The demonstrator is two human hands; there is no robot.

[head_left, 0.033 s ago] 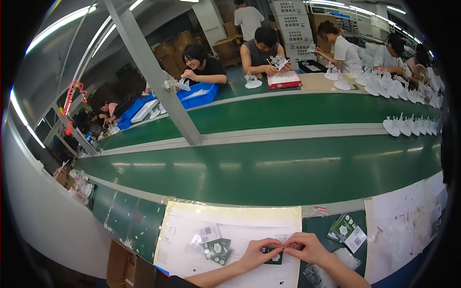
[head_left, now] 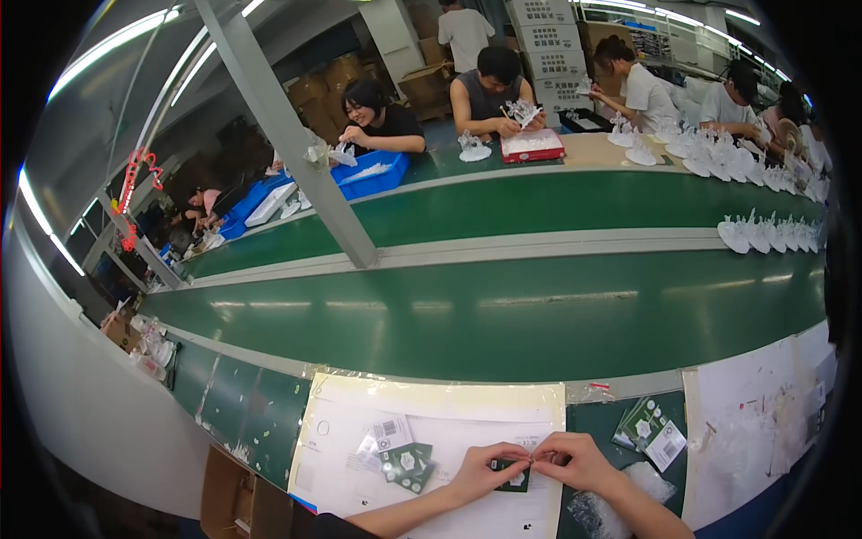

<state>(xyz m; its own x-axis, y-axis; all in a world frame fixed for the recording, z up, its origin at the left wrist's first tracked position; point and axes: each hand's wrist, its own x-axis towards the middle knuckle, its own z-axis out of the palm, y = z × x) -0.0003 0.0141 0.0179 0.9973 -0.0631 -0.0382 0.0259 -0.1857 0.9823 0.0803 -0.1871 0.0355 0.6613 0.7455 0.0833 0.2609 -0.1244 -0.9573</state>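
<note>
My left hand [head_left: 489, 472] and my right hand [head_left: 575, 460] meet fingertip to fingertip over the right side of a white sheet [head_left: 341, 485]. Both are pinched closed, and what sits between the fingertips is too small to make out. Just under them shows a dark green printed card [head_left: 514, 483], partly covered by my left fingers; whether either hand holds it I cannot tell. Left of my hands lie several green and white cards [head_left: 409, 465], some in clear wrapping. Beyond my right hand, more such cards [head_left: 648, 431] lie overlapped beside crumpled clear plastic bags [head_left: 651, 482].
A green conveyor belt [head_left: 449, 328] runs across beyond the bench. A grey post [head_left: 314, 180] rises at its far rail. White figurines on round bases [head_left: 763, 235] stand in a row at the right. Several people work across the belt. A cardboard box [head_left: 229, 494] stands low at the left.
</note>
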